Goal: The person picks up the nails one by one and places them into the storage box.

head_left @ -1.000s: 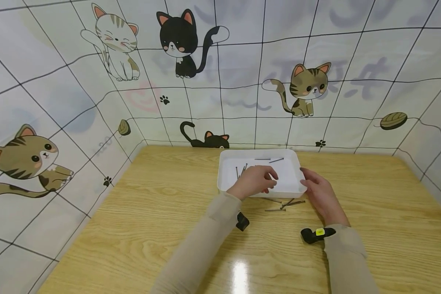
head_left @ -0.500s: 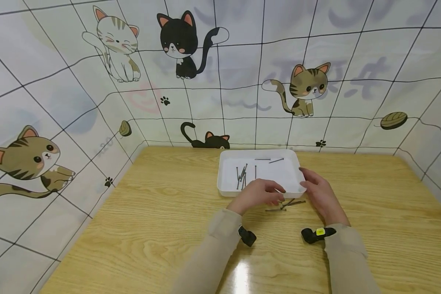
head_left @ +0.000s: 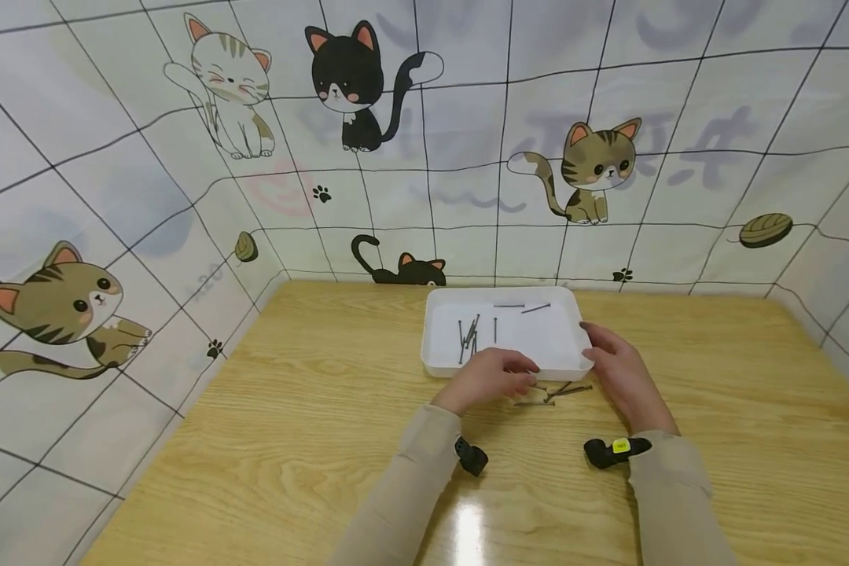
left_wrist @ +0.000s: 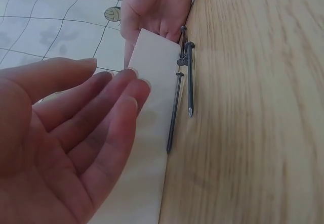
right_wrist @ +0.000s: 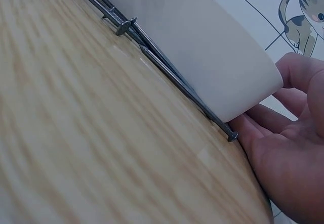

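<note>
A white plastic tray stands on the wooden table with several nails inside, most of them bunched at its left. More loose nails lie on the tabletop along the tray's front wall; the left wrist view shows these nails beside the wall. My left hand hovers at the tray's front edge, fingers loosely bent, with nothing visible between thumb and fingertips. At the tray's right end, my right hand holds the wall. Its thumb and fingers bend around the corner in the right wrist view.
The wooden table extends to both sides and in front of the tray. Behind it hangs a white grid-patterned wall covering with cartoon cats. Black wrist cameras sit at both sleeves.
My left hand has come back from over the tray to its front edge, uncovering nails inside. It then shifted slightly left. My right hand stays at the tray's right end.
</note>
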A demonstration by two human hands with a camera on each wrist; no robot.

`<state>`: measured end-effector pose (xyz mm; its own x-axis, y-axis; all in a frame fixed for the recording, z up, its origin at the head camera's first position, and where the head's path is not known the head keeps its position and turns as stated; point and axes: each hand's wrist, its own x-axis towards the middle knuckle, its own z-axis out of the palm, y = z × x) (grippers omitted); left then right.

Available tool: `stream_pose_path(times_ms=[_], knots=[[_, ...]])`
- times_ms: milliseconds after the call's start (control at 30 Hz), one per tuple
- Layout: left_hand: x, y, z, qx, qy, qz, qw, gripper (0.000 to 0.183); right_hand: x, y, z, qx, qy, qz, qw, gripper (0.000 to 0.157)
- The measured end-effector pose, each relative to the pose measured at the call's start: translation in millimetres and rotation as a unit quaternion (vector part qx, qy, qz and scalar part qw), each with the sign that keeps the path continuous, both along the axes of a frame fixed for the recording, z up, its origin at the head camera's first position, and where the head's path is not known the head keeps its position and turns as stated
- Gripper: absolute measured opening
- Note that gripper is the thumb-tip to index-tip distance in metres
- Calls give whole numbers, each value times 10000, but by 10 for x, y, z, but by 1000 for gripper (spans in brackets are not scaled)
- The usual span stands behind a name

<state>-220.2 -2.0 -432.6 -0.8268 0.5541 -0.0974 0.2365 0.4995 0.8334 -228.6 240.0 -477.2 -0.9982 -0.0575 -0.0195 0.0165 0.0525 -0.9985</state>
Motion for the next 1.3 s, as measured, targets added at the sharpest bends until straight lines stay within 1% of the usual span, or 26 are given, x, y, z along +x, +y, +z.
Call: stream_pose_path(times_ms=[100,200,300,433,533,633,700,767,833,900,1000,1067,1133,1200,1233,1300], knots=[[8,5,-1,-302,333,-5,9990,26,1,4,-6,43,30,4,10000,53],[20,19,16,-648,663,29,9957,27,-1,3,-10,93,21,-17,10000,54],[37,43,33,-940,838,67,9920,26,2,-5,-12,92,-14,-45,9999,54],[74,95,39,-1377,1120,-110,9841,26,14,-7,-16,-5,-77,-50,10000,54],[111,143,44,-1698,1508,-391,9731,22,24,-4,-14,47,-115,-69,9999,54],[142,181,61,-1937,1892,-529,9612,18,29,-7,3,216,-65,-109,9997,53],[159,199,69,-2060,2032,-509,9559,15,24,-10,8,305,-23,-139,9994,53],[175,213,64,-2193,2081,-497,9519,14,21,-17,14,275,-19,-129,9995,53],[192,226,54,-2347,2118,-475,9475,17,19,-20,13,172,-51,-109,9998,53],[208,241,36,-2478,2193,-457,9426,22,19,-14,10,357,-33,-136,9993,53],[226,265,17,-2720,2538,-456,9271,26,12,-1,9,754,43,-190,9970,52],[237,278,6,-2858,2760,-464,9165,25,8,7,11,1045,82,-224,9942,51],[249,288,1,-3017,2924,-455,9063,20,6,11,15,1044,31,-202,9943,51],[262,295,-5,-3120,2961,-401,9019,12,10,11,20,991,-39,-166,9949,51],[268,298,-8,-3167,2978,-375,8998,11,13,13,22,1046,-50,-169,9944,51],[280,308,-7,-3267,3064,-312,8935,15,15,24,27,1143,-41,-191,9933,51]])
